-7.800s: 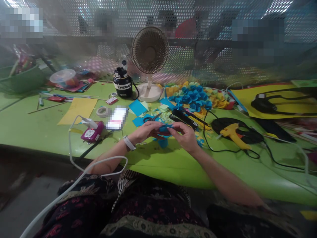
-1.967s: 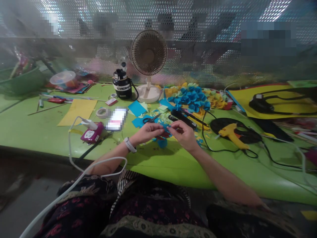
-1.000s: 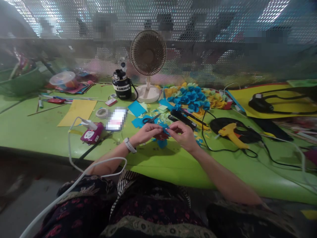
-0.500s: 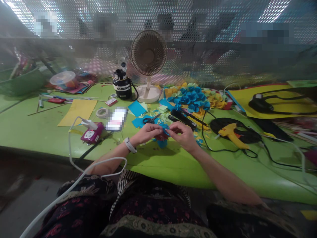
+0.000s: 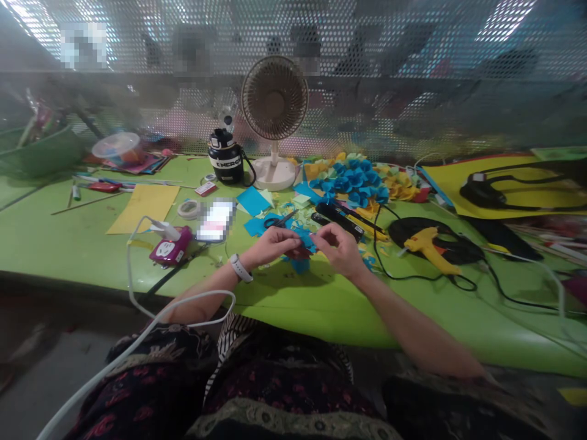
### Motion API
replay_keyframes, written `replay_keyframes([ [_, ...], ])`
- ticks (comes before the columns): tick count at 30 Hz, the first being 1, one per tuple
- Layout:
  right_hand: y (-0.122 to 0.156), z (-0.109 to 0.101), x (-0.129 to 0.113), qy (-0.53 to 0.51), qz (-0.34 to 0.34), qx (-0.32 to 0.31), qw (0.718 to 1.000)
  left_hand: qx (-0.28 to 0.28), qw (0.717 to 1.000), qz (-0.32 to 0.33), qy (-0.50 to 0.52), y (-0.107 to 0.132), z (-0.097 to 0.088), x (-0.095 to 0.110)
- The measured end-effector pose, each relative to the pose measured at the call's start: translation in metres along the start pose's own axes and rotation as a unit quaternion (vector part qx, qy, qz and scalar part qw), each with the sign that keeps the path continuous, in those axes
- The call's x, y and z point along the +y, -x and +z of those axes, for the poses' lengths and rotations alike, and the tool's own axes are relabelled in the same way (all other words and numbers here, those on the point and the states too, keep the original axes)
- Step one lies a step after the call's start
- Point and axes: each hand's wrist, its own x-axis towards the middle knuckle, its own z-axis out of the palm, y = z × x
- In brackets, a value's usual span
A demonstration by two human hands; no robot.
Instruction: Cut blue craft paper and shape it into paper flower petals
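Your left hand (image 5: 270,246) and right hand (image 5: 336,249) pinch a small blue paper piece (image 5: 303,237) just above the green surface (image 5: 302,311), near the scissors (image 5: 279,220); it looks light, soft and easily creased, so hold it gently by its edges.

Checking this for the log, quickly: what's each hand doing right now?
Left hand: closed, holding a blue paper piece.
Right hand: curled, fingertips at the same paper; cannot tell whether it grips.
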Motion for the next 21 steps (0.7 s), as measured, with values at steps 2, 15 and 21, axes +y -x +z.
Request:
replay_keyframes([
  [2,-0.0007,-0.0015,-0.0012,-0.015,0.04,-0.035,0.998,0.0,1.0,-0.014,0.014,0.0006,0.0009,0.0018],
  [15,0.0031,0.0027,0.0022,-0.039,0.029,-0.148,0.988,-0.021,0.995,-0.084,0.044,0.0014,0.0021,0.0043],
  [21,0.0048,0.0038,-0.005,-0.057,0.022,-0.135,0.989,-0.044,0.996,-0.071,0.011,0.0009,-0.0022,0.0037],
])
